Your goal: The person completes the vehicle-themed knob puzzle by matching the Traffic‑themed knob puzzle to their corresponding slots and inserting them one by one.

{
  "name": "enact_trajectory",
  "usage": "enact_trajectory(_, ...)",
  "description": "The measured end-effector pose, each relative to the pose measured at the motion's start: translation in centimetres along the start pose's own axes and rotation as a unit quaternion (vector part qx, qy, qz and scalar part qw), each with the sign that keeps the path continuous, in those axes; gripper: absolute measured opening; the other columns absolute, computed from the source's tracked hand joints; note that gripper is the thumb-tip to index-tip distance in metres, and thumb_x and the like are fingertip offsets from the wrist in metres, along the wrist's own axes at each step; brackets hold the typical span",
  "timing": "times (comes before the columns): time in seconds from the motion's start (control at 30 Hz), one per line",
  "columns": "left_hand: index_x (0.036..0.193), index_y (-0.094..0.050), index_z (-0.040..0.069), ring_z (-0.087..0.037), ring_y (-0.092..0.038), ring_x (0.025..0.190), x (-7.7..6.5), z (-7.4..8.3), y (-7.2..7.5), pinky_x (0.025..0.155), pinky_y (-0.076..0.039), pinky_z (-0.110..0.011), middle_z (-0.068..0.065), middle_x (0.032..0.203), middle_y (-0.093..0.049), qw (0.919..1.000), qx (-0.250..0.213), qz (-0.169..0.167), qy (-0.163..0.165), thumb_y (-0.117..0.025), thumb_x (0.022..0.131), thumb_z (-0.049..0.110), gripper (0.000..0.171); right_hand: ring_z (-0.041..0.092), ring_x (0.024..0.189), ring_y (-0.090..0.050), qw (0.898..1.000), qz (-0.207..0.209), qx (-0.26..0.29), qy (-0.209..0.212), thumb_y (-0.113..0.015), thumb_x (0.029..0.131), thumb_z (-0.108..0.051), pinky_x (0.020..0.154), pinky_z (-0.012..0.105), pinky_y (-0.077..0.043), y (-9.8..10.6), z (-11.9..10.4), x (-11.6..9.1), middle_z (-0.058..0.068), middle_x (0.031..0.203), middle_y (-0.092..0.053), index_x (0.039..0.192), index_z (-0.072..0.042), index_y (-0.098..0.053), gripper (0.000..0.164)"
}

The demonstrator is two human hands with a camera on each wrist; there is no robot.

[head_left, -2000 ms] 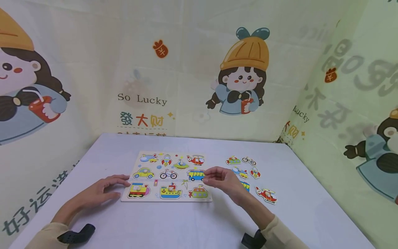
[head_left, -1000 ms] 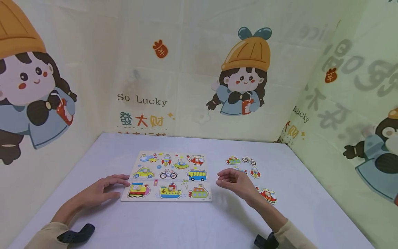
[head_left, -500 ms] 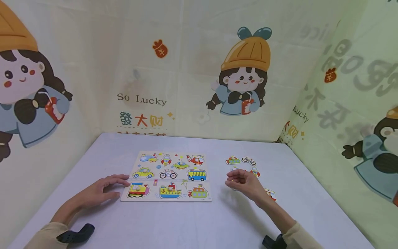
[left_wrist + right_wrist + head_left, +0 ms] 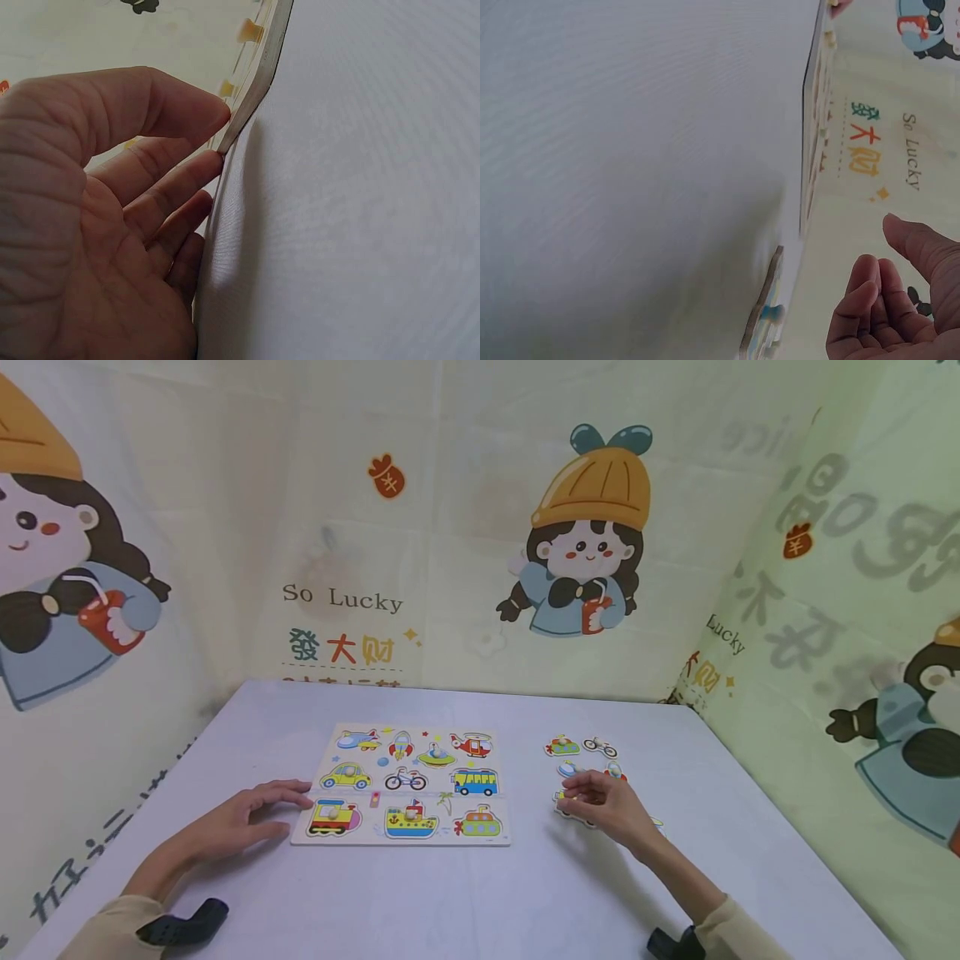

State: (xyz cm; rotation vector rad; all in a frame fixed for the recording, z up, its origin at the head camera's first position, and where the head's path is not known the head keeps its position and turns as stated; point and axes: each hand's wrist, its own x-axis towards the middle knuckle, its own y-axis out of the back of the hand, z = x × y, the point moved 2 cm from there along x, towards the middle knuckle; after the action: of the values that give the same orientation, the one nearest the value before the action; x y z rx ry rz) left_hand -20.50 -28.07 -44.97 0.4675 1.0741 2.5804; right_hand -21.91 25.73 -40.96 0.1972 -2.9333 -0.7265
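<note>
A vehicle-picture knob puzzle board (image 4: 372,828) lies left of centre on the table. My left hand (image 4: 225,822) rests at the board's left edge, fingertips touching it; the left wrist view puts the thumb tip right at its rim (image 4: 259,82). My right hand (image 4: 611,810) hovers over the loose pieces with fingers loosely bent. In the right wrist view, thumb and fingers stand apart with nothing between them. Below those fingertips is a bus piece (image 4: 561,802), partly hidden by the hand. Knobs show on the board's car (image 4: 346,777), train (image 4: 333,818), ship (image 4: 412,821) and flying saucer (image 4: 437,757).
Behind the right hand lie loose submarine (image 4: 562,746), bicycle (image 4: 600,747), plane (image 4: 567,769) and rocket (image 4: 615,770) pieces. A helicopter piece is almost wholly covered by the right arm. Printed cloth walls (image 4: 465,527) surround the white table (image 4: 420,902).
The right hand has moved right, from the board's bus picture to above the loose pieces, uncovering part of the bus piece and covering the helicopter. The left hand has stayed still.
</note>
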Motion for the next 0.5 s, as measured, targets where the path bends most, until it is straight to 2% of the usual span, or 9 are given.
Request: enact_trajectory(0.5,0.122,-0.071,0.019,-0.052,-0.038,0.139,0.1,0.0,0.0,0.104,-0.038,-0.075,-0.021,0.148,-0.054,0.9999,-0.006,-0.003,0.010,-0.074,0.092,0.019,0.030,0.012,0.080,-0.066,0.997,0.016,-0.072,0.033,-0.083,0.084,-0.015,0.070,0.020,-0.053,0.9,1.5,0.8,0.007,0.094,-0.073,0.108,0.002,-0.070,0.032)
